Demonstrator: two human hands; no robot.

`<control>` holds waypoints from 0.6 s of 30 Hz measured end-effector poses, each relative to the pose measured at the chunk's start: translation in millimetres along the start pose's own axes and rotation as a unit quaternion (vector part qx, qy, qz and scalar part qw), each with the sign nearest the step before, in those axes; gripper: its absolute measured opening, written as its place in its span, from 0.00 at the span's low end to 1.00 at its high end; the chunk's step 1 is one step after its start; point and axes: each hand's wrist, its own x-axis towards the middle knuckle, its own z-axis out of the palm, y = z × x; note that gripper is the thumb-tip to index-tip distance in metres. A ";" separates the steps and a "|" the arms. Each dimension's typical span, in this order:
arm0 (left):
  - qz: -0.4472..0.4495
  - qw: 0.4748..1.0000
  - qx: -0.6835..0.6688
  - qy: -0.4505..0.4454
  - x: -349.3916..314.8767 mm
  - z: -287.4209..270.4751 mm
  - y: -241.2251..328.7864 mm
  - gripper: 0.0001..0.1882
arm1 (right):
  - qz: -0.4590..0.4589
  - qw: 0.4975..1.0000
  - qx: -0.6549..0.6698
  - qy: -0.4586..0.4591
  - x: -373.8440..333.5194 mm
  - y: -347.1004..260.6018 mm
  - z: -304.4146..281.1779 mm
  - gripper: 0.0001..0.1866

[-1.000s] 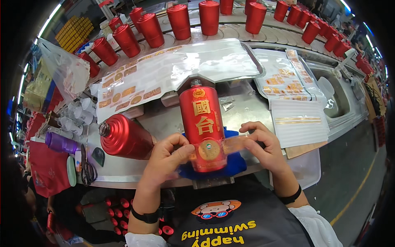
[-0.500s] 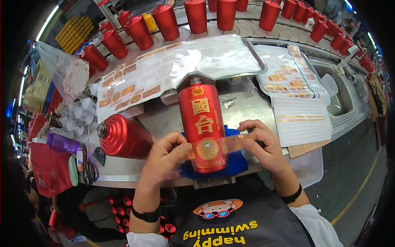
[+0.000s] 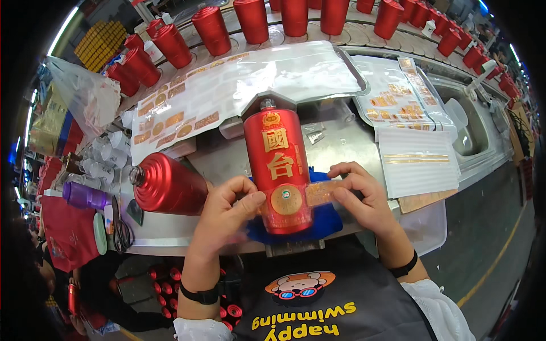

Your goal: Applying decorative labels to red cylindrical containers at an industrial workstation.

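While lying lengthwise on a blue cloth pad [image 3: 324,219] at the near edge of the steel table [image 3: 341,142], the glossy red cylindrical bottle [image 3: 278,165] w/ gold characters & round gold seal is pressed from both sides: left hand [image 3: 224,213] and right hand [image 3: 361,196] apart, fingertips smoothing a gold label strip [image 3: 321,192]. Second red bottle [image 3: 168,184] lies just left; label sheets [image 3: 227,91] behind; row of red bottles [image 3: 296,14] along far edge.

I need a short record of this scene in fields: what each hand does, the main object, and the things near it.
Left hand: presses the lower left side of the red bottle
Right hand: holds a gold label strip against the bottle's right side
Bottle: lies on a blue pad
Nearby: second red bottle on its side, label sheets
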 end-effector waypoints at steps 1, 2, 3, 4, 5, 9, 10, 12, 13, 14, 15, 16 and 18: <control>-0.004 1.000 -0.002 0.000 0.3 0.1 -0.8 0.10 | -0.026 1.000 -0.004 0.009 1.7 1.2 2.2 0.07; 0.001 1.000 -0.007 0.002 0.8 -0.4 -1.8 0.10 | -0.052 0.998 -0.009 0.017 3.0 2.6 3.1 0.07; 0.005 1.000 -0.013 0.004 1.2 -0.4 -2.7 0.10 | -0.048 0.999 -0.009 0.016 3.6 4.1 2.2 0.07; 0.004 0.999 -0.035 0.007 1.0 0.9 -1.5 0.10 | -0.053 0.998 -0.017 0.012 4.4 5.5 1.2 0.07; 0.001 0.999 -0.037 0.007 0.0 2.2 -3.1 0.10 | -0.058 0.998 -0.026 0.008 4.0 6.0 0.7 0.07; 0.020 0.998 -0.052 0.017 0.3 3.4 -7.5 0.09 | -0.062 0.998 -0.028 0.004 7.6 7.5 1.8 0.07; 0.020 0.998 -0.063 0.020 -0.7 3.7 -7.6 0.09 | -0.064 0.998 -0.028 0.004 7.7 7.4 1.8 0.07; 0.016 0.998 -0.067 0.012 -2.5 3.0 -6.7 0.09 | -0.071 0.997 -0.038 0.007 8.4 6.8 0.6 0.07; 0.011 0.997 -0.072 0.004 -3.2 2.6 -6.0 0.08 | -0.075 0.996 -0.038 0.008 8.0 5.7 -0.7 0.07; 0.015 0.997 -0.070 0.004 -4.4 2.5 -5.6 0.08 | -0.065 0.997 -0.042 0.006 6.4 4.0 -2.0 0.07; 0.012 0.998 -0.058 0.006 -5.5 2.0 -5.6 0.08 | -0.056 0.997 -0.045 0.004 6.3 3.1 -2.1 0.06; 0.009 0.999 -0.046 0.008 -6.1 1.4 -5.1 0.08 | -0.061 0.997 -0.045 0.005 7.1 2.7 -1.3 0.06; 0.007 0.999 -0.041 0.011 -6.7 1.0 -3.0 0.08 | -0.064 0.997 -0.032 0.006 8.0 1.7 0.0 0.06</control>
